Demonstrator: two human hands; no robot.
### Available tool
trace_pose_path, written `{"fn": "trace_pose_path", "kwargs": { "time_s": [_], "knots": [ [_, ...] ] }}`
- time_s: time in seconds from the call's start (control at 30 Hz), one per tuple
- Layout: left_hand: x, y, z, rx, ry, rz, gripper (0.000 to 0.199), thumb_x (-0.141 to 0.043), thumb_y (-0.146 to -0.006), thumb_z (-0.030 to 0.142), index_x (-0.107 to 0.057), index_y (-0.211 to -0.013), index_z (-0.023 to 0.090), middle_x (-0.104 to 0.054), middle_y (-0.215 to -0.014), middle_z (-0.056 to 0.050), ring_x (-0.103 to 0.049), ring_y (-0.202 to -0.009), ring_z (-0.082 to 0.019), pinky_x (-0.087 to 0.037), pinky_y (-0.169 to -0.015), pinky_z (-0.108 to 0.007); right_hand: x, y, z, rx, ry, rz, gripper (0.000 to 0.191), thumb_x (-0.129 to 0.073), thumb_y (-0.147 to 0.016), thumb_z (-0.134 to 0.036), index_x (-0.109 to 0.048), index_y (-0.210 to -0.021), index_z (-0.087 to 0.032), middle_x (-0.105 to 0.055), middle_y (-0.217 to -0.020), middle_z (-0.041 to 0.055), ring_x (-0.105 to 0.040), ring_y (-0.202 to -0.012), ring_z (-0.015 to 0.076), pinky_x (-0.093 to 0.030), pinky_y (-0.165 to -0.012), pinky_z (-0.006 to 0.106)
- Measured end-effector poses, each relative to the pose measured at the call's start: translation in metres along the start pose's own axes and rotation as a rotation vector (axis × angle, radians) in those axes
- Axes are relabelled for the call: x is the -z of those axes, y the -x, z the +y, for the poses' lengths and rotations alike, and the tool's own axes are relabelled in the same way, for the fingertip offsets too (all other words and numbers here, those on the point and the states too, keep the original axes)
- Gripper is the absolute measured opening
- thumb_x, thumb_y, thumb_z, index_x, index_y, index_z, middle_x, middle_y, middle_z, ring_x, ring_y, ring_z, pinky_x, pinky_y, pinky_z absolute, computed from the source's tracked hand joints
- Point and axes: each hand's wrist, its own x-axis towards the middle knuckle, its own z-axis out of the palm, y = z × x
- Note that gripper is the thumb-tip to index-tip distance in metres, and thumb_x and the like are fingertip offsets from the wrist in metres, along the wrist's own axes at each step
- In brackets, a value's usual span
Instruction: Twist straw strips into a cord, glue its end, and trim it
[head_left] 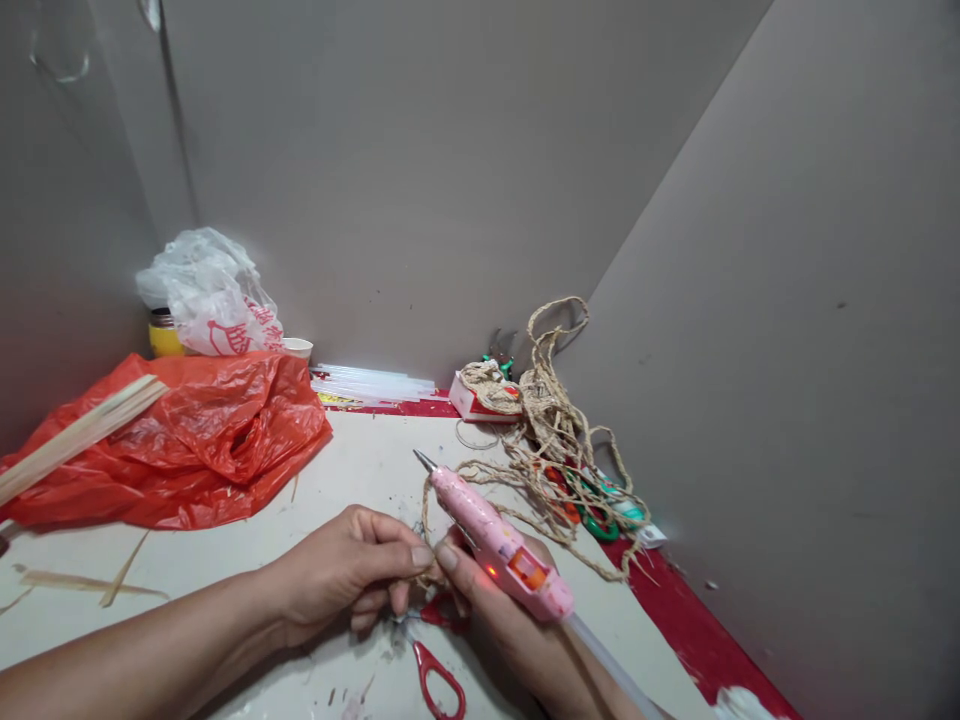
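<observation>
My left hand (364,565) pinches a small piece of braided straw cord between thumb and fingers at the lower middle. My right hand (487,590) meets it thumb to thumb and grips the same cord. A pink glue gun (495,535) with a lit orange light lies over my right hand, its metal tip pointing up and left and a clear glue stick out of its back. The cord (426,510) loops up behind the gun's tip. Red-handled scissors (439,680) rest on the white board (360,440) beneath my hands, their blades partly hidden.
A tangled heap of braided cord (555,410) spreads at the right, over green-handled scissors (600,522). Clear glue sticks (375,384) and a small box (469,400) line the back. A red plastic bag (187,450) with straw strips (82,435) on it lies left. Grey walls enclose the table.
</observation>
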Motion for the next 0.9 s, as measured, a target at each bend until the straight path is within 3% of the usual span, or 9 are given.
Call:
{"fn": "trace_pose_path", "kwargs": {
  "time_s": [0.23, 0.47, 0.7, 0.9],
  "knots": [
    [0.0002, 0.0011, 0.0021, 0.036, 0.069, -0.037, 0.018, -0.07, -0.072, 0.029, -0.066, -0.074, 0.012, -0.067, -0.069, -0.003, -0.027, -0.033, 0.0, -0.023, -0.033, -0.015, 0.0, 0.0011, -0.0007, -0.014, 0.047, 0.02, 0.022, -0.059, -0.084, -0.04, -0.059, -0.088, -0.018, -0.046, -0.062, -0.0028, -0.043, -0.055, 0.0118, -0.038, -0.05, 0.025],
    [0.0021, -0.0006, -0.0025, -0.001, 0.097, -0.035, 0.015, -0.069, -0.071, 0.025, -0.068, -0.074, 0.01, -0.068, -0.067, -0.006, -0.036, -0.033, -0.001, -0.029, -0.035, -0.016, -0.0006, 0.0013, -0.0017, -0.03, 0.022, 0.005, 0.023, -0.061, -0.082, -0.041, -0.058, -0.079, -0.019, -0.048, -0.062, -0.0026, -0.044, -0.055, 0.0117, -0.039, -0.051, 0.025],
    [0.0008, 0.0002, 0.0004, -0.008, 0.092, -0.01, 0.017, -0.072, -0.067, 0.026, -0.069, -0.074, 0.01, -0.068, -0.063, -0.005, -0.043, -0.032, -0.002, -0.028, -0.034, -0.014, -0.0021, 0.0017, 0.0038, -0.068, -0.005, 0.045, 0.028, -0.062, -0.081, -0.044, -0.063, -0.092, -0.018, -0.047, -0.062, -0.0022, -0.044, -0.054, 0.0122, -0.039, -0.05, 0.026],
    [0.0009, -0.0008, -0.0009, -0.016, 0.11, 0.034, 0.017, -0.073, -0.064, 0.024, -0.069, -0.072, 0.01, -0.067, -0.061, -0.005, -0.044, -0.033, -0.003, -0.028, -0.034, -0.014, -0.0006, -0.0002, 0.0011, -0.039, 0.049, 0.07, 0.027, -0.06, -0.082, -0.044, -0.062, -0.09, -0.019, -0.045, -0.063, -0.0023, -0.039, -0.057, 0.0118, -0.035, -0.05, 0.024]
  ]
}}
